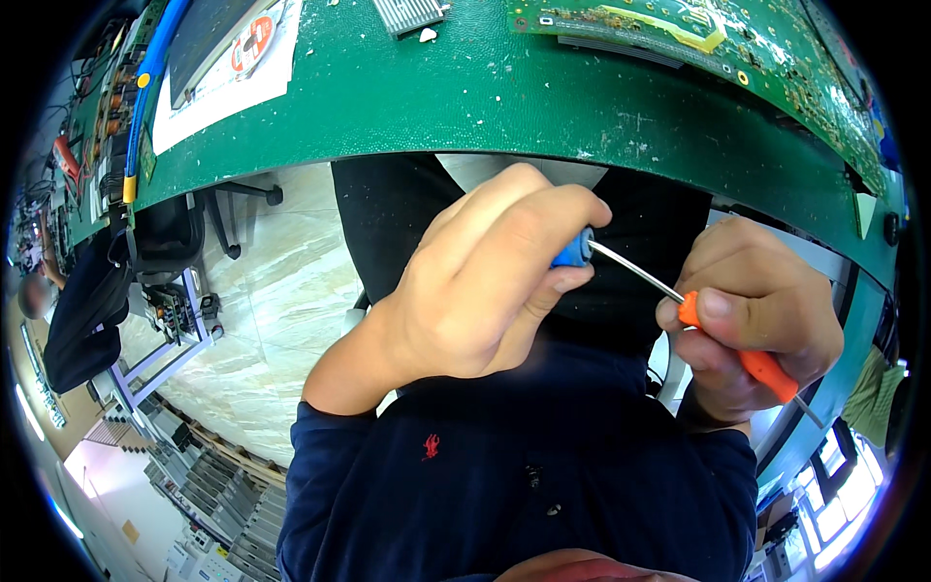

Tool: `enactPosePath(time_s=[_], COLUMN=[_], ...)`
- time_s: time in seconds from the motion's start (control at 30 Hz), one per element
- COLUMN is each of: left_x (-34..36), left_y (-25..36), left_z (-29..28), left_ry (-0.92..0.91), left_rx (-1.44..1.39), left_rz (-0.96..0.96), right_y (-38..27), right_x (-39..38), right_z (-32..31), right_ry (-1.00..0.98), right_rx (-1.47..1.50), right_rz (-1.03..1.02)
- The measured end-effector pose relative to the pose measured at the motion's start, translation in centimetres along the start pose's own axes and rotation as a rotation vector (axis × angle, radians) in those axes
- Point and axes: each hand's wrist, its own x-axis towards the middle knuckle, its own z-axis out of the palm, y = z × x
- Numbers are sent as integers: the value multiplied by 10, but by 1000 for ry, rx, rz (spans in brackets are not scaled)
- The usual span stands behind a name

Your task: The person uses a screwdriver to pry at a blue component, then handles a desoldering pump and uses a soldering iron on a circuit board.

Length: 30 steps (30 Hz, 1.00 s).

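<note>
Near on the right, the right hand (766,315) wraps its fingers round an orange tool (767,372) whose metal rod (635,269) reaches the blue piece (570,254) the left hand (475,276) pinches, and past the green desk's (427,116) edge, a green board (776,58) lies far right.

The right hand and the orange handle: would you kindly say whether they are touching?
Touching: the head view plainly shows the right hand closed around the orange handle.
</note>
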Motion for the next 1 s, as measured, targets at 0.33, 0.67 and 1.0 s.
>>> enactPosePath(time_s=[0.33,0.67,1.0], left_x=[-1,-6,-12], left_y=[-1,4,-5], left_z=[-4,4,-4], left_ry=[-85,94,-101], left_rx=[-36,31,23], left_rz=[-25,-72,21], right_y=[6,3,10], right_x=[-7,-13,-8], right_z=[-7,12,5], right_ry=[-39,73,-21], right_rx=[117,139,189], right_rz=[77,99,130])
